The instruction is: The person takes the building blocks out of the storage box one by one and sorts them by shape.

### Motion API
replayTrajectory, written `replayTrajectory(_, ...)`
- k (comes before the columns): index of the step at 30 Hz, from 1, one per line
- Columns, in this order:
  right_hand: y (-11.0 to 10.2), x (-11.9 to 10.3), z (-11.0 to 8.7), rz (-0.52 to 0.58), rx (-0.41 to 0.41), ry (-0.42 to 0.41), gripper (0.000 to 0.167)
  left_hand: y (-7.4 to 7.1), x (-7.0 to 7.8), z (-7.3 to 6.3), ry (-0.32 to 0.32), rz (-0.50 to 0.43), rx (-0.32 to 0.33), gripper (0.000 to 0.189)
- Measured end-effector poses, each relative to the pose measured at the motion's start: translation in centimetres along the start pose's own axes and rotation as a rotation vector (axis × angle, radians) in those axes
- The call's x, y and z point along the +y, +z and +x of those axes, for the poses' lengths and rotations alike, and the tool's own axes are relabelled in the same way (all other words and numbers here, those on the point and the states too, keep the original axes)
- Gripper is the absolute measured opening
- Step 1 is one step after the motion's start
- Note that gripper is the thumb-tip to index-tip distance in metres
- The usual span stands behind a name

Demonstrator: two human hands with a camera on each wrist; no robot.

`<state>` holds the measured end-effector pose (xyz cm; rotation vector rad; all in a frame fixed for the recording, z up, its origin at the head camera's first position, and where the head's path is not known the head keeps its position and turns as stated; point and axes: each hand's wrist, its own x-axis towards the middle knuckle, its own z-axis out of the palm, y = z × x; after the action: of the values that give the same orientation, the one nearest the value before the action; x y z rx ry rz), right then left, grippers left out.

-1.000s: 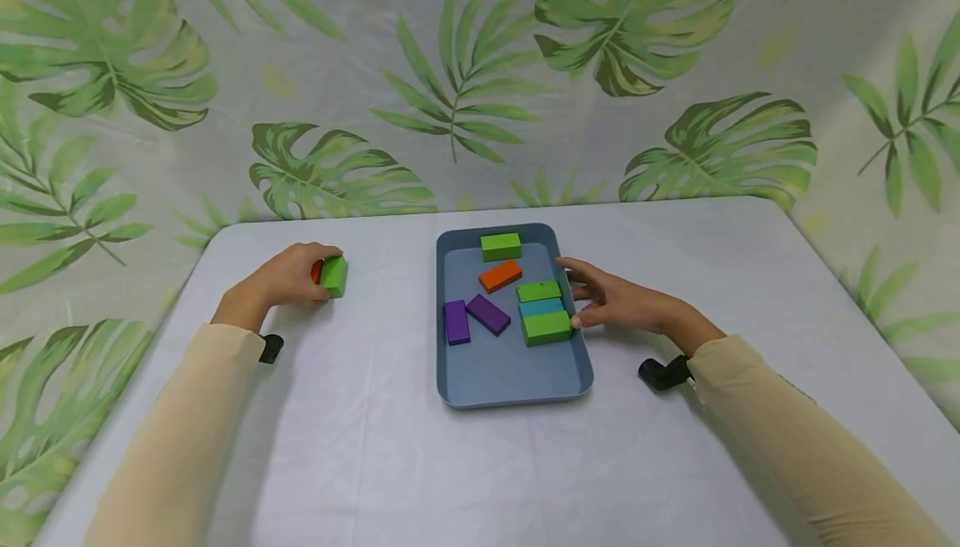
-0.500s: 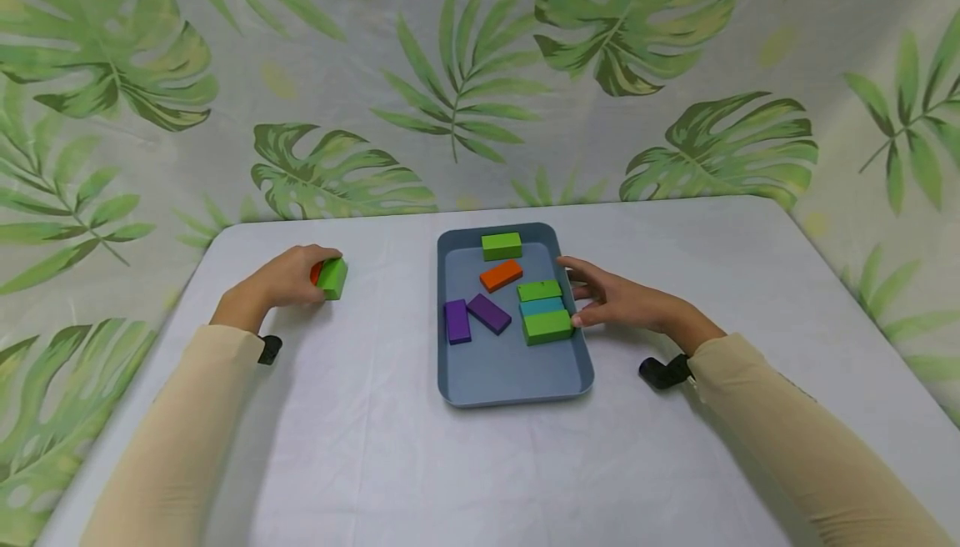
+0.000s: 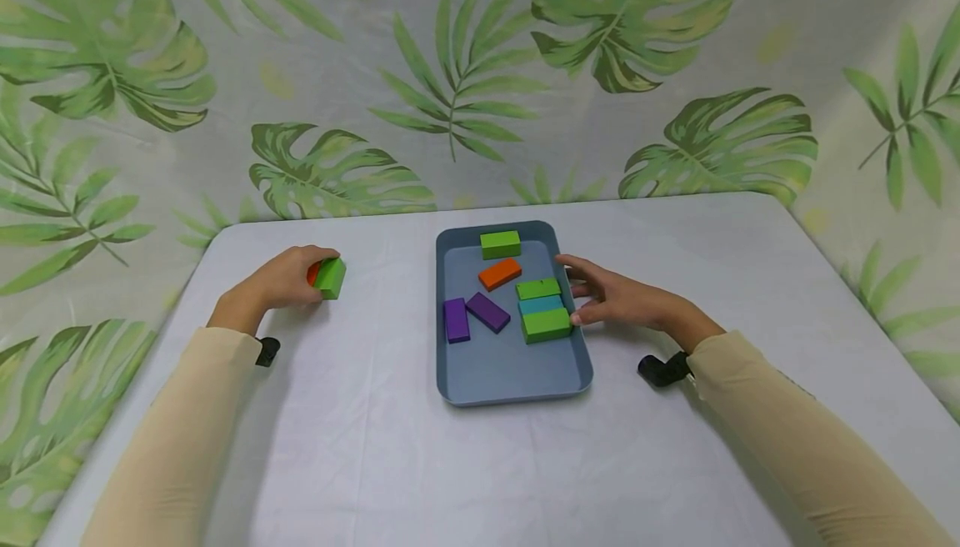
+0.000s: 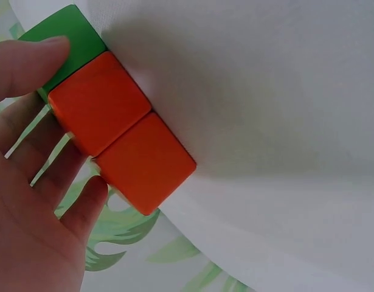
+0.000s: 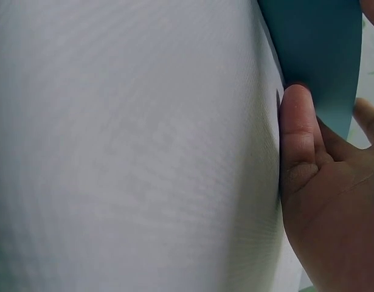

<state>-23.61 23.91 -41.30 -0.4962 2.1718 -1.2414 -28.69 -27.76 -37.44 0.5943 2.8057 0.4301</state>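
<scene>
In the head view my left hand (image 3: pixel 288 278) grips a green block (image 3: pixel 331 278) at the left side of the table. An orange block (image 3: pixel 312 273) shows beside the green one, partly hidden by my fingers. The left wrist view shows my thumb on the green block (image 4: pixel 83 42) and two orange blocks (image 4: pixel 147 164) in line with it, touching. My right hand (image 3: pixel 618 295) rests with spread, slightly bent fingers against the right rim of a grey-blue tray (image 3: pixel 517 380). In the right wrist view a finger (image 5: pixel 297 131) lies against the tray's outer wall (image 5: pixel 323 61).
Several blocks lie in the tray: two purple blocks (image 3: pixel 457 320), an orange block (image 3: pixel 500 273), a green block (image 3: pixel 500 244) at the back, and a blue block (image 3: pixel 541 305) between two green ones. The table (image 3: pixel 375 464) ends at a leaf-patterned cloth (image 3: pixel 480 72).
The green block has shifted slightly and tilted a little in my left hand, showing a bit more orange beside it. My right hand and the tray have stayed in place.
</scene>
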Motion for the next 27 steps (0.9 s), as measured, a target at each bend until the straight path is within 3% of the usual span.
replayTrajectory(9, 0.0, -0.1, 0.0, 0.006, -0.006, 0.004, 0.098, -0.1, 0.3, -0.3, -0.007, -0.002, -0.005, 0.067)
replayTrajectory(18, 0.1, 0.1, 0.1, 0.003, -0.006, 0.011, 0.098, -0.4, 0.8, -0.7, 0.029, -0.01, 0.009, 0.071)
replayTrajectory(22, 0.0, 0.0, 0.0, -0.003, -0.005, 0.006, 0.098, -0.9, 2.4, -0.9, 0.069, -0.008, 0.066, 0.066)
replayTrajectory(27, 0.1, 0.0, 0.0, -0.006, -0.002, 0.001, 0.098, -1.8, 6.4, -1.0, 0.146, 0.023, 0.123, 0.057)
